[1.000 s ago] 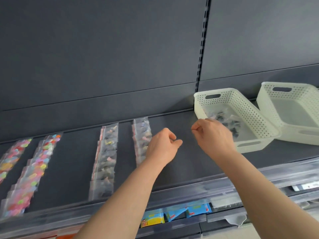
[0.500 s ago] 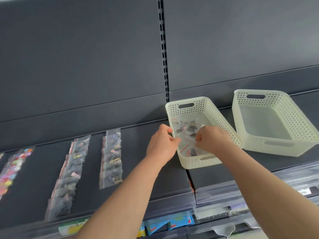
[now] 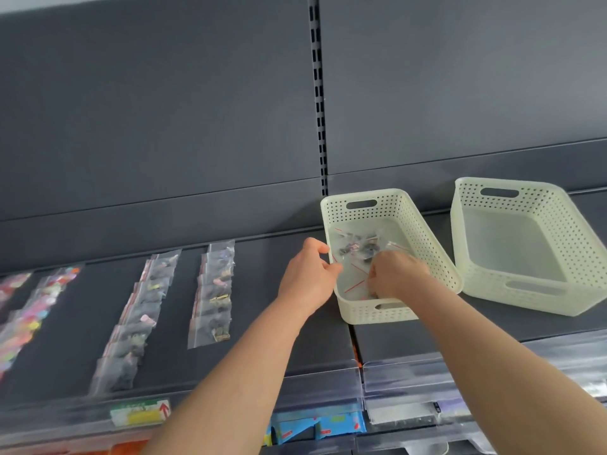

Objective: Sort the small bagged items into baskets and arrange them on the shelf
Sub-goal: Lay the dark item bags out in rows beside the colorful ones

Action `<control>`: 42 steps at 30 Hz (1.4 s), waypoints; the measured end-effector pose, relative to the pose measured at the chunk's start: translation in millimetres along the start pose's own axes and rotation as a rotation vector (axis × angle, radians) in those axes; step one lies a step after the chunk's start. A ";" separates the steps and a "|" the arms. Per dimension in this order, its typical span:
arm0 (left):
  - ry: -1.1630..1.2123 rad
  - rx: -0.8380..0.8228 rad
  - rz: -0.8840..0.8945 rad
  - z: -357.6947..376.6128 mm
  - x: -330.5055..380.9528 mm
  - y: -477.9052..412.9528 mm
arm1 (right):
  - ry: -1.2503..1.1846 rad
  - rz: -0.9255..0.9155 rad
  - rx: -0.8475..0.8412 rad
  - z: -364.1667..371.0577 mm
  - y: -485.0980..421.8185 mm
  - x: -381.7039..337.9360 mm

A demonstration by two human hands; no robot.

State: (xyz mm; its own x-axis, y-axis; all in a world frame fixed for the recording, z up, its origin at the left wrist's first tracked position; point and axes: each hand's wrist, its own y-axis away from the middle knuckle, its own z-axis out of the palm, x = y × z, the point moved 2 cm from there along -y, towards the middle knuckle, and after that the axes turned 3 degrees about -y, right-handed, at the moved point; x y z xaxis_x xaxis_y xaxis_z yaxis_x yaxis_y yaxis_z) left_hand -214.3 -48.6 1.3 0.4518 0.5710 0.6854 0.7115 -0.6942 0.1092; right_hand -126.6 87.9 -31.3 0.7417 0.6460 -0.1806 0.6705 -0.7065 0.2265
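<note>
bags: loose pile of clear zip bags (image 3: 358, 249) on the floor of the left basket (image 3: 371, 315), mostly its far half.
right hand (image 3: 397, 274): inside that basket, near half, fingers curled down among the bags. Fingertips are hidden, so I can't tell if it's pinching one.
left hand (image 3: 308, 277): thumb and fingers clamped on the basket's left rim.
right basket (image 3: 525, 303): just beside the left one, nothing in it.
shelf (image 3: 262, 290): two rows of bagged items (image 3: 213, 290) left of the hands, colourful rows (image 3: 29, 307) at far left, none binned yet.
step: likely dropping or settling one batch in the left basket.
next: free the right hand, reach left to the nearest row, scoop one kind only. The right basket probably takes another kind.
</note>
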 end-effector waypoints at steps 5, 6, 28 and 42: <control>0.066 -0.024 -0.005 -2.1 -4.6 5.3 | -0.016 -0.044 -0.038 -1.4 -1.3 1.1; 0.075 -0.030 -0.006 -2.5 -5.7 6.6 | -0.003 -0.073 -0.079 -1.7 -0.9 -0.5; 0.406 0.005 0.109 -71.2 -56.9 27.7 | -0.776 -0.451 0.117 -50.9 59.3 -99.7; 0.768 -0.021 -0.275 -103.9 -166.2 64.5 | -1.286 -0.149 -0.289 62.2 76.1 -176.3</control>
State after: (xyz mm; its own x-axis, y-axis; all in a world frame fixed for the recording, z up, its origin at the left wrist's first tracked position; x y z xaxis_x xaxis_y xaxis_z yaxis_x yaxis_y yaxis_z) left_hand -299.5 -233.8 -30.8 -0.2378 0.2675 0.9338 0.7297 -0.5853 0.3535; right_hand -205.1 -97.8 -41.7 0.2582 -0.1340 -0.9568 0.8372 -0.4633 0.2908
